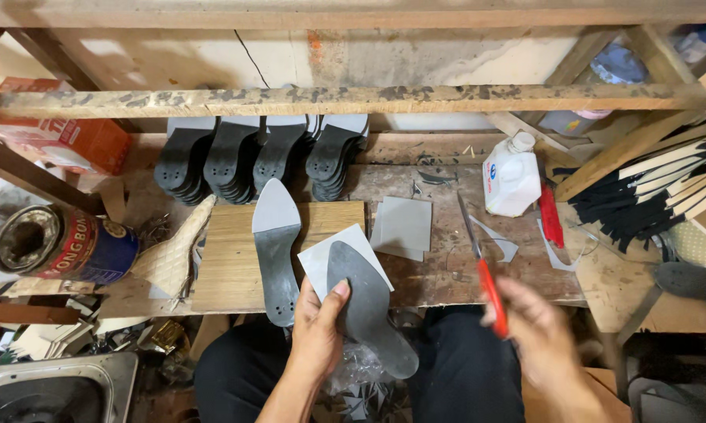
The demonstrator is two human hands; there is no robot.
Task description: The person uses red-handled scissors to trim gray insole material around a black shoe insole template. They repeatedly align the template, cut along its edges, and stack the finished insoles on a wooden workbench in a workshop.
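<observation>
While left hand (315,333) pinches dark insole (369,309) onto grey sheet (322,257), right hand (537,333), fingers curled around red-handled scissors (482,270), should trace its outline closely.

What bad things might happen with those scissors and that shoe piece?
1. The right hand is blurred, moving red-handled scissors near the left hand; its thumb on the dark insole might get nicked.
2. The grey sheet behind the insole looks loosely pinched and might slip.
</observation>
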